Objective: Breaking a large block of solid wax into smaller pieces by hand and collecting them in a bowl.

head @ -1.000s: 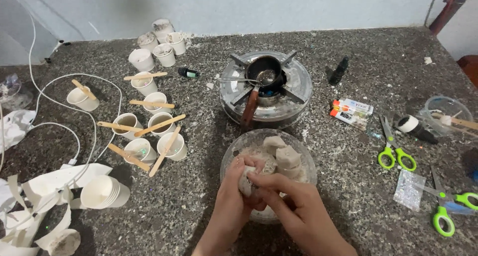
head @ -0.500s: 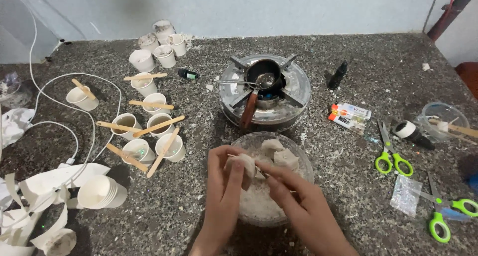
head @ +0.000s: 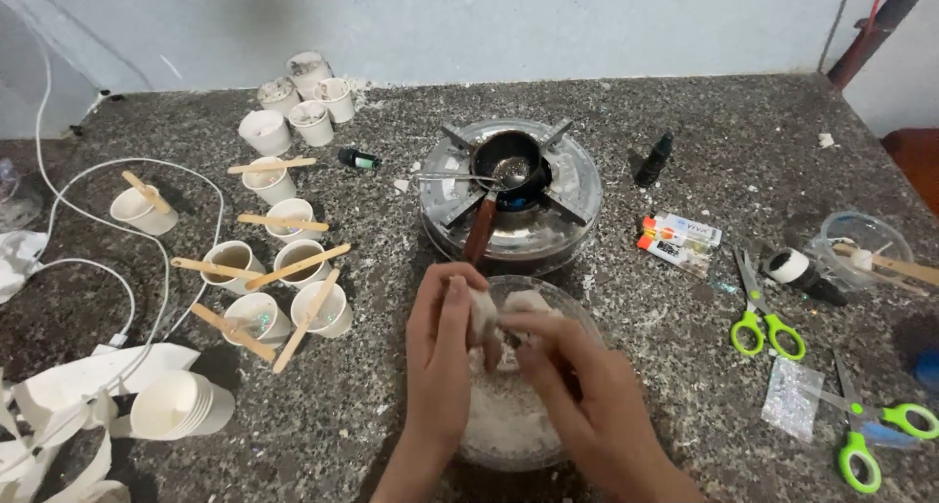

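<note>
Both hands [head: 509, 351] have lifted the pale lump [head: 483, 315] higher above the bowl [head: 548, 444].

Clear plastic bowl [head: 572, 312], chalky, perhaps waxy lump [head: 482, 312] (matt), speckled stone counter [head: 372, 405].

The hands [head: 509, 351] hide much of the glass bowl [head: 577, 317]; the paper strips [head: 39, 444] run off the left edge.

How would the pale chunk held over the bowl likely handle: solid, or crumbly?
The pale chunk, pinched between left hand and right hand, is probably brittle: white crumbs fill the glass bowl. It looks light; fingertips alone carry it.
</note>
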